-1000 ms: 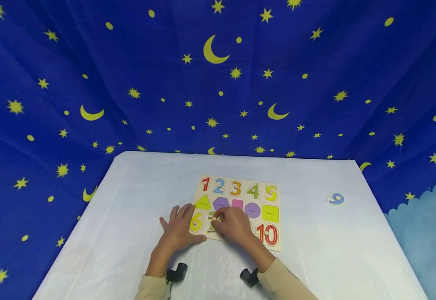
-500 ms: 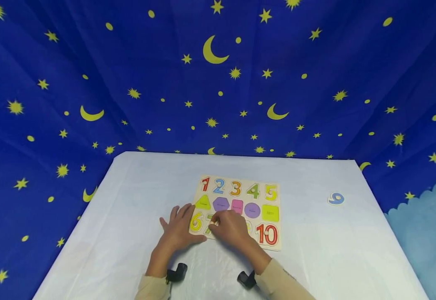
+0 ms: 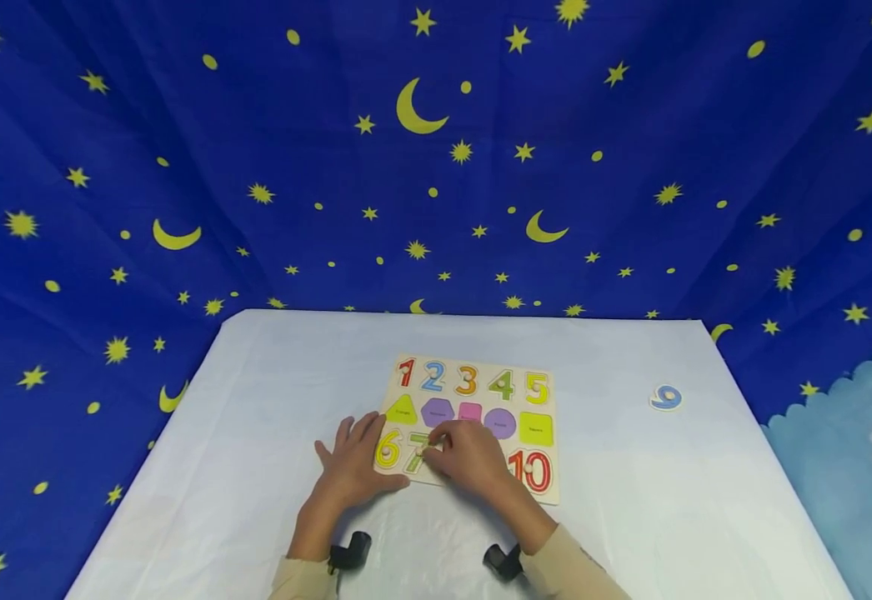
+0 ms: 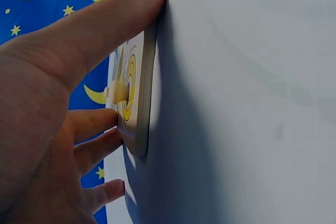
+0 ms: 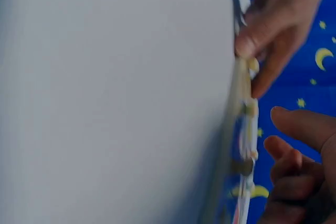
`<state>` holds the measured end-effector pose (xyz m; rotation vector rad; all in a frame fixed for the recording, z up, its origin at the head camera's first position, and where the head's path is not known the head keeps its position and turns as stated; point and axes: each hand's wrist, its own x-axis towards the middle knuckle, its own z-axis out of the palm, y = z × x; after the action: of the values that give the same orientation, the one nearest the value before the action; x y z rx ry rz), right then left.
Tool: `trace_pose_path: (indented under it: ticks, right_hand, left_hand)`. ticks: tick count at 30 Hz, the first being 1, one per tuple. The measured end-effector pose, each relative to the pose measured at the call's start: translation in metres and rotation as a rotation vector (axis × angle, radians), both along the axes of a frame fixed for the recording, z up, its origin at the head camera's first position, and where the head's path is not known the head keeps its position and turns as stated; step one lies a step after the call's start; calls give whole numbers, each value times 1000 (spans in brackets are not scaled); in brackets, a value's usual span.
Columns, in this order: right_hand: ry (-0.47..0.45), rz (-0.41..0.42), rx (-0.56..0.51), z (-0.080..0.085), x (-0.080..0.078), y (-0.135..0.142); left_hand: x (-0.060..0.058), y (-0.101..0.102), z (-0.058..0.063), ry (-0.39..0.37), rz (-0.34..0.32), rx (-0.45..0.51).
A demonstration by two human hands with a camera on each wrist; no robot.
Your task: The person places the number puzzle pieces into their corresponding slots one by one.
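A wooden number puzzle board [image 3: 443,429] lies on the table, with knobbed numerals and a middle row of coloured shapes. My left hand [image 3: 357,467] rests spread at its left side beside the yellow 6 [image 3: 388,448]; in the left wrist view the thumb [image 4: 121,17] lies along the board's near edge. The green 7 [image 3: 415,454] lies in the bottom row. My right hand [image 3: 469,457] hovers just right of its knob, thumb and fingers bent, holding nothing; the right wrist view shows them apart from the board. That hand covers the board between the 7 and the red 10 [image 3: 529,471].
A loose blue numeral, seemingly a 9 [image 3: 666,397], lies on the white-covered table [image 3: 271,375] to the right of the board. A blue star-and-moon curtain [image 3: 436,167] hangs behind the table. Light blue cloth [image 3: 849,450] hangs at the right.
The green 7, earlier tilted under my right fingers, now lies flat in its place. My right fingers have let go of its knob. The left hand stays put; the head view shifted slightly.
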<state>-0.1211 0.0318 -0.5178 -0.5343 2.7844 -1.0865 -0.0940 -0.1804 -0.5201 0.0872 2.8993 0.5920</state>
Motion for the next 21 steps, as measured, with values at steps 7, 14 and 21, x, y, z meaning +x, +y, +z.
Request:
trace_pose_path:
  ticks: [7, 14, 21]
  right_hand:
    - [-53, -47, -142, 8, -5, 25]
    - [-37, -124, -116, 14, -11, 52]
    - [-49, -186, -121, 11, -14, 73]
  left_hand:
    - [0, 0, 2, 0, 3, 33]
    - [1, 0, 1, -15, 12, 30]
    - [0, 1, 1, -31, 14, 40]
